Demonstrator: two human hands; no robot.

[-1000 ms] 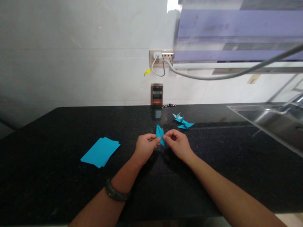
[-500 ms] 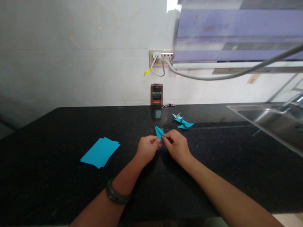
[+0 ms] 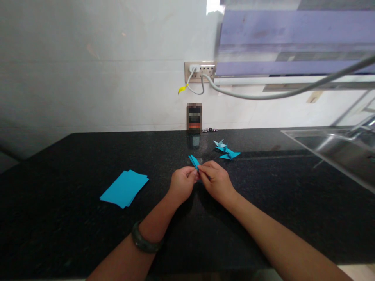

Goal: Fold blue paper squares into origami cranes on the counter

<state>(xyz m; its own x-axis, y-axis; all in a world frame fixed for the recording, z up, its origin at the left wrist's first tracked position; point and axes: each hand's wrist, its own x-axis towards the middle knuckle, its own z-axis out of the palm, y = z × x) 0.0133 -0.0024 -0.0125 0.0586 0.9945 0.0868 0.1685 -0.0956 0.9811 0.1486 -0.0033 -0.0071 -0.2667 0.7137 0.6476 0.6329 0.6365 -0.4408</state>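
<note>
My left hand (image 3: 182, 184) and my right hand (image 3: 216, 181) meet over the black counter (image 3: 73, 234), both pinching a small folded piece of blue paper (image 3: 193, 161). Only its narrow pointed tip sticks up and left above my fingertips; the rest is hidden between the fingers. A dark bracelet sits on my left wrist. A stack of flat blue paper sheets (image 3: 124, 188) lies to the left of my hands. Folded blue paper figures (image 3: 227, 150) rest just behind my right hand.
A small dark box (image 3: 194, 117) stands against the white wall at the back of the counter. A wall socket (image 3: 200, 71) with a white plug and grey cable hangs above. A steel sink (image 3: 336, 150) sits at the right.
My hands have closed together over the folded paper. The paper now shows as a narrower tip leaning left, with less of it visible than before.
</note>
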